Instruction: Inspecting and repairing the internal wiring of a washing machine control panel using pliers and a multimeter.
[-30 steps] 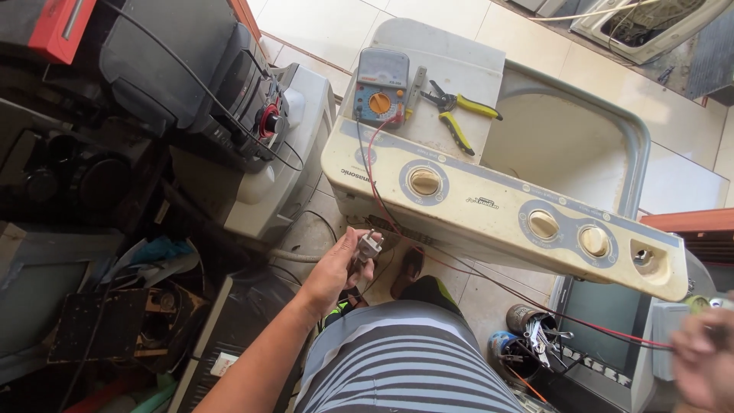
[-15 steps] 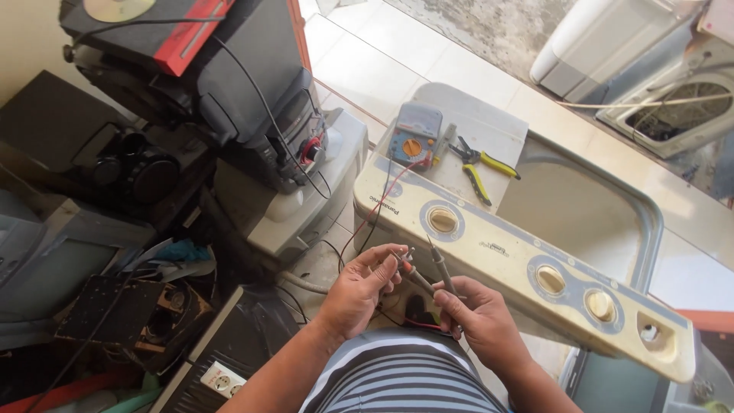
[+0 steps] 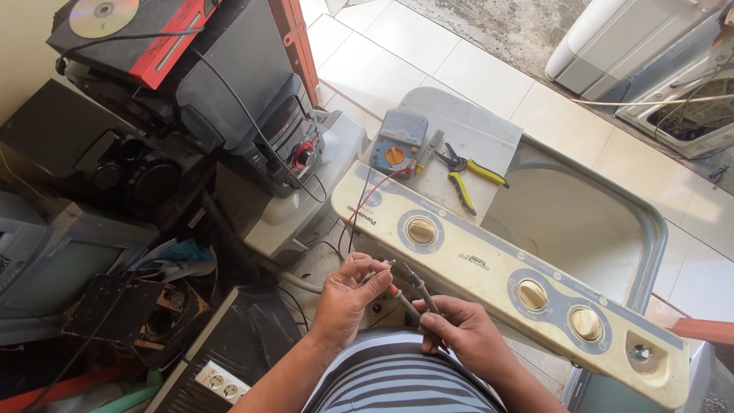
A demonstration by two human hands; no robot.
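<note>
My left hand (image 3: 348,294) pinches a small metal-tipped part at chest height. My right hand (image 3: 466,333) grips two multimeter probes (image 3: 413,294), one red and one black, whose tips point up to the part in my left hand. A red lead and a black lead run from the probes up to the blue multimeter (image 3: 399,142), which lies on the lid of the twin-tub washing machine (image 3: 535,206). Just beyond my hands lies the cream control panel (image 3: 497,287) with three round knobs, tilted off the machine.
Yellow-handled pliers (image 3: 468,177) lie beside the multimeter. Stacked black stereo units (image 3: 229,99), a disc on a red case and old monitors crowd the left. A power strip (image 3: 222,380) sits at the bottom left. More washing machines (image 3: 650,53) stand at the top right on the tiled floor.
One second ago only my left hand held the small part, my right hand far off to the right. My right hand has since come in with the probes and touches them to the part.
</note>
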